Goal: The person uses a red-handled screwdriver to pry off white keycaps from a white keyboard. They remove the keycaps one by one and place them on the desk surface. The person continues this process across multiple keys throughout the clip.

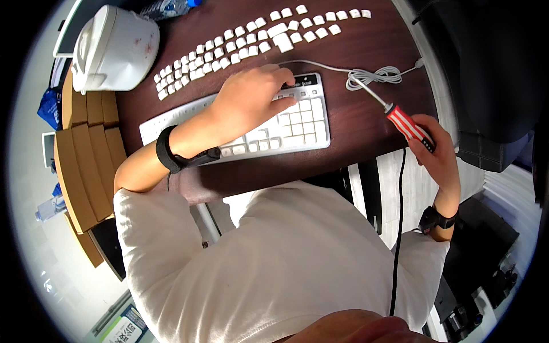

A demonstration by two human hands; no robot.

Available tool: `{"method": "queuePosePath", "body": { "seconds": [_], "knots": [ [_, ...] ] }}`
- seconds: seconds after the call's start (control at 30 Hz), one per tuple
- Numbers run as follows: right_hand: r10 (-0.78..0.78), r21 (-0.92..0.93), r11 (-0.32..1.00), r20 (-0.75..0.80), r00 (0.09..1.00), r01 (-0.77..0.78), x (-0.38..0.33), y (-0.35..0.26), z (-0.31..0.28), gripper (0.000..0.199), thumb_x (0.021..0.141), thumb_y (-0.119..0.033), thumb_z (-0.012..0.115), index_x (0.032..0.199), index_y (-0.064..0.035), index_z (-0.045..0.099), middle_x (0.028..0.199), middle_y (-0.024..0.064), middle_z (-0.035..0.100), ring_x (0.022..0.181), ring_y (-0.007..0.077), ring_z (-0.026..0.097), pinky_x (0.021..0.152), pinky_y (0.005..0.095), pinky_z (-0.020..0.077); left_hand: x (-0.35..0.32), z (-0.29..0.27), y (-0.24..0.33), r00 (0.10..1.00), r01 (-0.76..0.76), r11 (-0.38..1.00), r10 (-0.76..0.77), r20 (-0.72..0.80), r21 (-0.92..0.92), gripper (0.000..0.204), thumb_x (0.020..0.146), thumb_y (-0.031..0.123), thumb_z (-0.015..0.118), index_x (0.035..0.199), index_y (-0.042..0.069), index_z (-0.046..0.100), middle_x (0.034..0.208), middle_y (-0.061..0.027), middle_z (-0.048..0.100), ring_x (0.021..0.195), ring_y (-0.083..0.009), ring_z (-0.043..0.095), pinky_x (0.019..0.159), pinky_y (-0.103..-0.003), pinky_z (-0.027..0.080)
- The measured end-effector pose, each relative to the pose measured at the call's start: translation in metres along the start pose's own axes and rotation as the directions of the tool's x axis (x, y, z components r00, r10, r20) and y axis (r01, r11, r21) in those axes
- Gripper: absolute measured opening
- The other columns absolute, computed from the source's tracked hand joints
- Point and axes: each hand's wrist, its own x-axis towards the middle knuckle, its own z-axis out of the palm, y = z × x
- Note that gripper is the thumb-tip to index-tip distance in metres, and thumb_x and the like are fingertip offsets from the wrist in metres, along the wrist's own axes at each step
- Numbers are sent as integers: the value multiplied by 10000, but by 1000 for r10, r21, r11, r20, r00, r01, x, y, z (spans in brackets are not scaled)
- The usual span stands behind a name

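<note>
A white keyboard (pixel 303 134) lies on the dark brown table, its number pad at the right end still bearing white keys. Over its upper right part rests my left hand (pixel 246 100), with thumb and forefinger apart near a row of small bare key posts; the other fingers are curled and partly hidden. My right hand (pixel 437 143) is closed round the red-and-white striped handle of a screwdriver (pixel 403 121), off the table's right front edge. The screwdriver's metal shaft points up and left, its tip by the coiled white cable (pixel 380 74).
Loose white keycaps (pixel 229 47) stand in several rows behind the keyboard. At the back left is a white rice cooker (pixel 117 51), with a plastic bottle (pixel 171 8) beyond it. Cardboard boxes (pixel 86 166) are stacked left of the table (pixel 360 126). A black cord (pixel 401 211) hangs before me.
</note>
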Motion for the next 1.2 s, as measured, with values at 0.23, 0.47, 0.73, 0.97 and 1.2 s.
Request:
{"method": "queuePosePath", "body": {
  "seconds": [0.23, 0.47, 0.73, 0.97, 1.2],
  "knots": [
    [-95, -115, 987, 125, 988, 110, 17, -47, 17, 290, 869, -70, 685, 1144, -20, 609, 929, 97, 685, 804, 146, 632, 745, 281, 489, -11, 15, 2, 1000, -6, 996, 4, -16, -92, 265, 876, 221, 719, 1072, 56, 650, 864, -129, 651, 796, -309, 656, 699, -418, 518],
    [-25, -259, 962, 234, 972, 87, 26, -103, 33, 201, 860, -118, 685, 1036, -38, 628, 829, 121, 667, 698, 263, 625, 654, 334, 471, -14, 18, -3, 999, -48, 988, 48, -3, -145, 246, 878, 203, 716, 1058, 49, 652, 893, -128, 652, 818, -301, 661, 715, -421, 520],
    [-74, -612, 758, 262, 962, 225, 32, -147, 56, 176, 868, -112, 666, 1002, -13, 608, 770, 134, 642, 688, 300, 607, 646, 370, 460, -18, 23, -4, 999, -38, 990, 35, -19, -135, 228, 874, 184, 715, 1036, 42, 640, 919, -125, 640, 845, -317, 659, 731, -424, 517],
    [-113, -735, 589, 336, 935, 336, 38, -175, 73, 187, 887, -148, 667, 969, -3, 583, 720, 171, 608, 694, 346, 590, 639, 428, 454, -21, 22, 1, 999, -14, 998, 11, -35, -66, 242, 868, 180, 714, 1032, 38, 609, 918, -132, 632, 831, -336, 648, 721, -435, 516],
    [81, -827, 525, 282, 956, 199, 33, -191, 83, 185, 931, -166, 634, 940, 2, 558, 649, 190, 576, 629, 352, 587, 606, 438, 462, -21, 24, -6, 999, -20, 992, 15, -38, -127, 254, 871, 178, 711, 1031, 16, 599, 928, -160, 641, 840, -354, 645, 728, -442, 518]
  ]
}}
